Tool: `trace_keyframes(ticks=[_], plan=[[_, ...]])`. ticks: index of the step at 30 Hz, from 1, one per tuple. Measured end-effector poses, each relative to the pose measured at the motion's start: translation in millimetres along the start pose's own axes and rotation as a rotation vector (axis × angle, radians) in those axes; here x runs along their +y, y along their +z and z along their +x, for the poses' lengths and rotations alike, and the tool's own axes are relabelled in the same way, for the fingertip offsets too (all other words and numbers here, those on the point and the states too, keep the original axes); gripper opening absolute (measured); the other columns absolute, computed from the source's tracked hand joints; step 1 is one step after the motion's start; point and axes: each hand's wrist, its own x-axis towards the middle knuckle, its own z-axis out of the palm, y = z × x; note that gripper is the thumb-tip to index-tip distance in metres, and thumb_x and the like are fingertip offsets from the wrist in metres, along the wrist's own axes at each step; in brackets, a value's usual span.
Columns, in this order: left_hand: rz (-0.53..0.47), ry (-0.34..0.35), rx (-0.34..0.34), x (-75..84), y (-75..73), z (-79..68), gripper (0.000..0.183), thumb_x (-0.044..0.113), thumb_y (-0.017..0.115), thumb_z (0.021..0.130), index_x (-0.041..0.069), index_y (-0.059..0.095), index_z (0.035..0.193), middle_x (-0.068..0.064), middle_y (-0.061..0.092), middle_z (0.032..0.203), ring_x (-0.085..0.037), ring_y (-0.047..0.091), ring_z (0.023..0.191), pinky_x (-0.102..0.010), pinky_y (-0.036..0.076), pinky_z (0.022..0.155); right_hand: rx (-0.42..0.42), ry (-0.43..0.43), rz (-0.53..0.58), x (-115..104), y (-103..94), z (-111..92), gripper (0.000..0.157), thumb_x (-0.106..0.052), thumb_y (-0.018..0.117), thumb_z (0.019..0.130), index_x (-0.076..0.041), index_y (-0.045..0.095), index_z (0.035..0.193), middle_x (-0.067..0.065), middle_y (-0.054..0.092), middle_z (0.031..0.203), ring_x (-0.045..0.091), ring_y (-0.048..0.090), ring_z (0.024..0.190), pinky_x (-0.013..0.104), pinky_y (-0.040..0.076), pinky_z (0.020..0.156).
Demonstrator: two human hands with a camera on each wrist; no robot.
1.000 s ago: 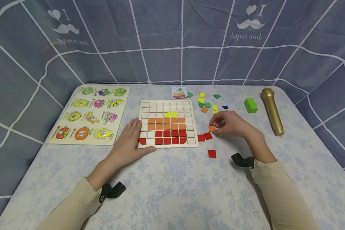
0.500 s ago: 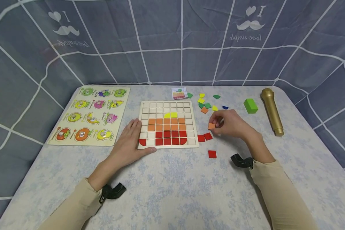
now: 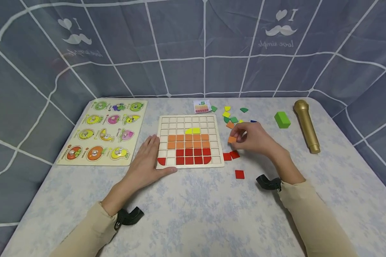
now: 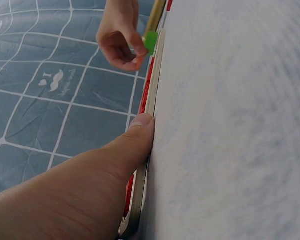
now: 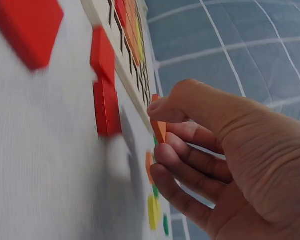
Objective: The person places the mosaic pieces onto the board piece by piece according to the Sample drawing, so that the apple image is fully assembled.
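Note:
A pale wooden grid board (image 3: 218, 153) lies mid-table, holding red pieces in its lower rows, orange squares above them and two yellow pieces on top. My left hand (image 3: 143, 162) rests along the board's left edge, fingers straight, thumb at the lower-left front edge. Just right of the board, my right hand (image 3: 255, 139) pinches an orange square tile (image 3: 232, 139) between thumb and fingers. In the right wrist view that tile (image 5: 159, 127) is raised off the table. Two red tiles (image 3: 227, 156) lie by the board's right side, and another red tile (image 3: 239, 174) sits nearer the front.
A small picture card (image 3: 202, 106) lies behind the board. Loose green, yellow, orange and blue pieces (image 3: 233, 120) are scattered at the back right. Farther right are a green block (image 3: 282, 120) and a gold microphone (image 3: 307, 126). A fruit puzzle board (image 3: 99, 134) occupies the left.
My right hand has lifted the orange tile and carried it slightly left, toward the board. The left hand keeps its place on the board. The head view has shifted a little.

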Motion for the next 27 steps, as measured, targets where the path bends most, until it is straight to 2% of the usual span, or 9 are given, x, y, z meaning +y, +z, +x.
trace_keyframes(ticks=[4,9,17,22,27], plan=[[-0.006,-0.005,-0.001,0.6,1.6,0.6,0.125,0.061,0.081,0.085,-0.007,0.013,0.166,-0.024,0.012,0.175,-0.04,0.006,0.164,-0.058,0.012,0.133,-0.007,-0.033,0.009,-15,8.3,11,0.019,-0.008,0.082,0.082,-0.007,0.074,0.098,0.006,0.069,0.087,0.018,0.062,0.081,0.029,0.055,0.073],[-0.008,0.006,0.015,1.1,0.7,1.1,0.125,0.06,0.081,0.085,-0.009,0.014,0.165,-0.026,0.013,0.175,-0.041,0.007,0.164,-0.059,0.012,0.132,-0.026,-0.067,0.033,-46,22.8,34,0.022,-0.012,0.085,0.083,-0.006,0.074,0.101,0.005,0.069,0.087,0.018,0.063,0.081,0.032,0.054,0.074],[-0.005,-0.006,0.0,0.0,1.7,-2.8,0.125,0.06,0.08,0.085,-0.009,0.014,0.165,-0.026,0.013,0.174,-0.042,0.007,0.164,-0.059,0.013,0.132,-0.095,-0.154,0.024,-94,67.2,67,0.02,-0.016,0.086,0.085,-0.006,0.075,0.099,0.004,0.072,0.086,0.014,0.064,0.079,0.026,0.056,0.074],[0.0,-0.005,-0.003,-0.7,1.2,-1.7,0.124,0.061,0.079,0.087,-0.008,0.013,0.166,-0.024,0.012,0.175,-0.04,0.006,0.164,-0.057,0.012,0.133,-0.112,-0.191,0.02,-117,85.6,80,0.02,-0.012,0.085,0.085,-0.005,0.074,0.1,0.004,0.072,0.088,0.014,0.065,0.081,0.024,0.056,0.076],[0.012,0.005,-0.003,-0.2,-0.1,-1.8,0.122,0.06,0.079,0.088,-0.009,0.014,0.165,-0.025,0.013,0.175,-0.041,0.007,0.164,-0.057,0.011,0.133,-0.122,-0.199,0.032,-130,101.4,86,0.018,-0.01,0.084,0.086,-0.007,0.074,0.101,0.001,0.071,0.089,0.013,0.063,0.083,0.021,0.054,0.076]])
